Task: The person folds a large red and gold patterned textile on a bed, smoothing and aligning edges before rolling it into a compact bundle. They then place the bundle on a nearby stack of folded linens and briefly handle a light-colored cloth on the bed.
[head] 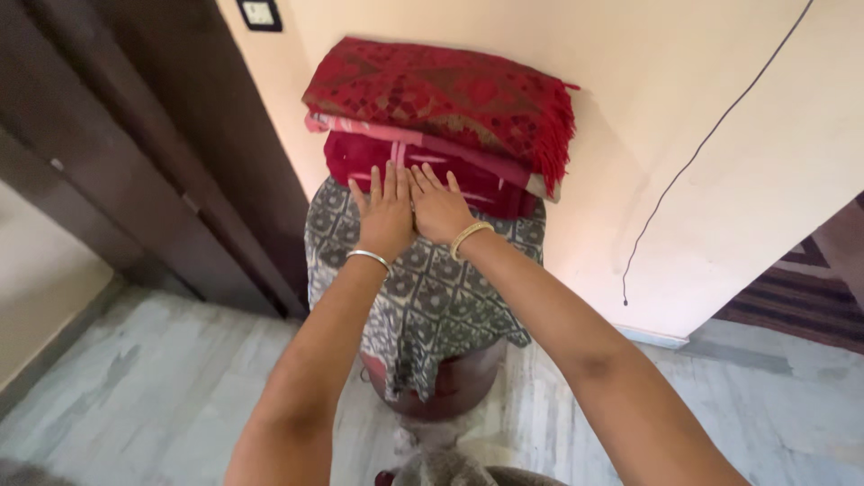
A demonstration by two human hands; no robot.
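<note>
**Both palms flat against the folded blankets**

I see my left hand [385, 214] spread open, fingers straight, its palm on the grey patterned cloth [432, 297] and its fingertips against the dark red folded blanket [414, 171]. My right hand [438, 207] lies just beside it, also spread flat, thumbs nearly touching. The grey cloth drapes over a dark red round stool [459, 382]. Above the dark red blanket sit a pink folded layer and a red woven shawl with fringe [441, 90], leaning on the cream wall [720, 180].
</note>
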